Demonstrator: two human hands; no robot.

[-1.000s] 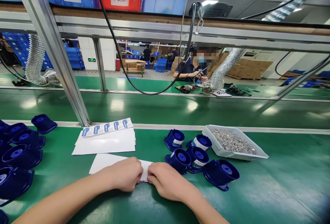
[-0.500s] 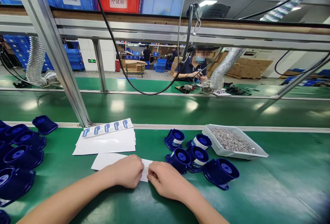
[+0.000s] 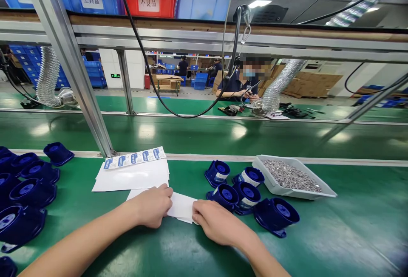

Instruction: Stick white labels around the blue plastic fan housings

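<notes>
Between my hands lies a white sheet of paper [image 3: 181,207], low over the green bench, with the edge of another white layer showing under it. My left hand [image 3: 154,204] has its fingers closed on the sheet's left part. The right end is pinched by my right hand [image 3: 212,221]. Behind my left hand, more white sheets [image 3: 130,178] lie stacked, topped by a strip of blue-and-white labels [image 3: 135,158]. Just beyond my right hand stand several dark blue round plastic parts [image 3: 225,195], some with a label around the side.
More dark blue parts [image 3: 32,192] crowd the left side. A white tray [image 3: 330,194] of small metal pieces sits at the right. A metal post [image 3: 79,81] rises behind the sheets, and a black cable [image 3: 146,62] hangs ahead. Across the bench, a masked person [image 3: 236,86] works.
My hands have moved apart, the right one slightly rightward and the left one slightly leftward. More of the white sheet shows between them, shifted to the right.
</notes>
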